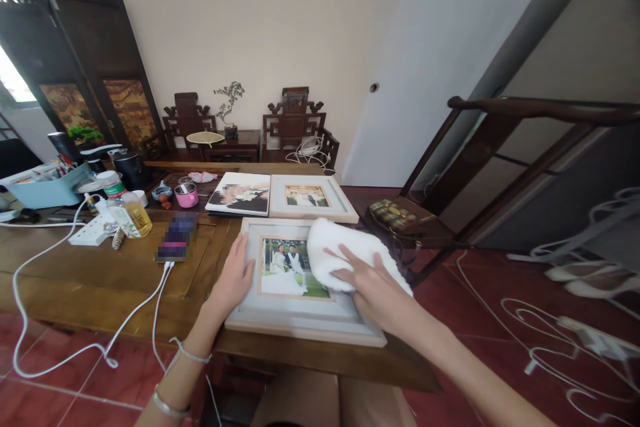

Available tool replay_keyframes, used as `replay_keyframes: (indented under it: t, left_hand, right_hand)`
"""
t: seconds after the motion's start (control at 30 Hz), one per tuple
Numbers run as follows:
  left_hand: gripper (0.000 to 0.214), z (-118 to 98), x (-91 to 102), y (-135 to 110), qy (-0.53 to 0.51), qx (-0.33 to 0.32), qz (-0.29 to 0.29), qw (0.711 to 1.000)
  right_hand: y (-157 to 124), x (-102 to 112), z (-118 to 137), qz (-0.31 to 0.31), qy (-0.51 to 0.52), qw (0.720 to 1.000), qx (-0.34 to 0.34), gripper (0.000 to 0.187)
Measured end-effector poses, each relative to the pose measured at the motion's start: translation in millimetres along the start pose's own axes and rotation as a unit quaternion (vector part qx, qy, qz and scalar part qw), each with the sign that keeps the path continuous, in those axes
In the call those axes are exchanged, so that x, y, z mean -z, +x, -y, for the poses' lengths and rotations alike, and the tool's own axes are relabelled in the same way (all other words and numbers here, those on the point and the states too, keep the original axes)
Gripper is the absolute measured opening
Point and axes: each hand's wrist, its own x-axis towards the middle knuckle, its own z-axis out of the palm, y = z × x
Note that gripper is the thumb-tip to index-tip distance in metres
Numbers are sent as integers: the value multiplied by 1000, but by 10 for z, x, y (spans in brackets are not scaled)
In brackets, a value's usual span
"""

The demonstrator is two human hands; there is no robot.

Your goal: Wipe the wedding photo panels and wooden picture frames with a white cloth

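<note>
A picture frame (300,325) with a pale wide border lies flat on the wooden table, near its front edge. Inside it is a photo (280,273) of two people outdoors, one in a white gown. My left hand (237,277) grips the frame's left side, thumb over the border and fingers along the edge. On the frame's right part my right hand (367,280) presses a fluffy white cloth (345,247), its fingers partly spread on top. The cloth covers the photo's right edge and the upper right corner of the frame.
Behind lie another picture frame (345,203) and a photo panel (240,190). To the left are a phone (176,237) on charging cables, a bottle (127,210), a pink cup (187,197), a power strip (93,230) and a blue box (47,187). A wooden chair (435,220) stands right.
</note>
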Motion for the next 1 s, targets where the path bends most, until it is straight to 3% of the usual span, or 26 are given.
replay_keyframes:
  t: [0.1, 0.23, 0.33, 0.47, 0.57, 0.7, 0.8, 0.9, 1.0]
  left_hand:
    - [55, 10, -19, 4, -6, -18, -1, 1000]
    - [55, 25, -27, 16, 1, -24, -9, 1000]
    - [54, 51, -26, 15, 1, -27, -23, 999]
    - [55, 95, -30, 0, -8, 14, -47, 999]
    - [57, 102, -26, 6, -34, 84, -52, 995]
    - [56, 30, 41, 35, -116, 173, -30, 978]
    - [50, -80, 126, 15, -245, 245, 16, 938]
    - [40, -199, 190, -71, -370, 333, 85, 863]
    - [37, -297, 248, -173, -402, 376, 44, 833]
  right_hand:
    - [396, -17, 15, -28, -23, 999, 11, 70]
    - [979, 20, 228, -12, 5, 997, 75, 70]
    - [1113, 78, 379, 18, 48, 987, 152, 71]
    - [789, 181, 292, 68, 85, 979, 174, 69]
    - [396, 162, 44, 19, 49, 993, 110, 66]
    - [25, -80, -255, -38, 43, 997, 44, 65]
    - [-83, -286, -315, -80, 84, 991, 64, 57]
    - [-107, -374, -271, -111, 104, 983, 100, 51]
    - [-111, -356, -248, -134, 123, 976, 122, 49]
